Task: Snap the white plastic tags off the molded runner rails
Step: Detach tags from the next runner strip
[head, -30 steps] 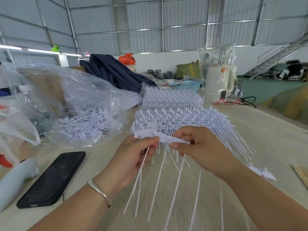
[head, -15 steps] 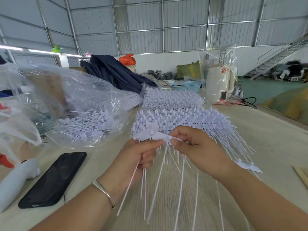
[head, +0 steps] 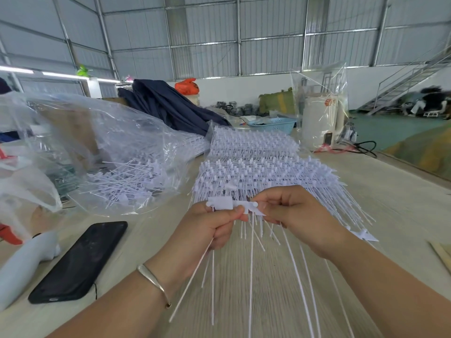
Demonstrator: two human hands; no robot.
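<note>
Pinching hard now: left hand (head: 210, 225) w/ thumb clamped on a flat white plastic tag (head: 220, 203), right hand (head: 292, 215) w/ grip curled round the white molded runner rail (head: 251, 206) just beside it, both held above the pale wooden surface (head: 402, 191). Thin white stems hang down btwn the wrists. Behind: big stack of white runner rails (head: 263, 172). Left: clear plastic bag (head: 117, 152) of loose tags, black smartphone (head: 80, 261) lying flat.
</note>
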